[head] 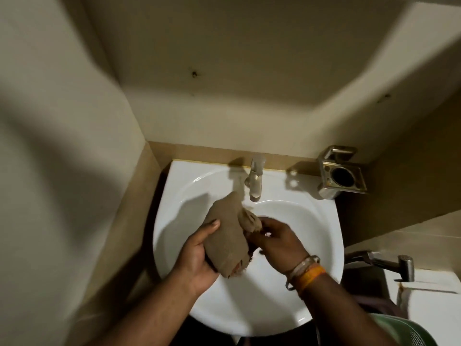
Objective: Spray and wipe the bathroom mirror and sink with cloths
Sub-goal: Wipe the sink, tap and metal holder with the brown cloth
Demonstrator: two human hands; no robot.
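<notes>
Both hands gripping brown cloth, above white sink

left hand: palm up, fingers curled, thumb pressed on top | right hand: fingers bent, pinching | forearms converge

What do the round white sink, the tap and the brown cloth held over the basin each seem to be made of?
Round white sink: probably glazed ceramic, as it looks glossy with bright highlights. Silver tap: seemingly polished metal, since it is reflective. Frayed brown cloth: coarse woven fabric, matte, with ragged threads at its edge.
</notes>
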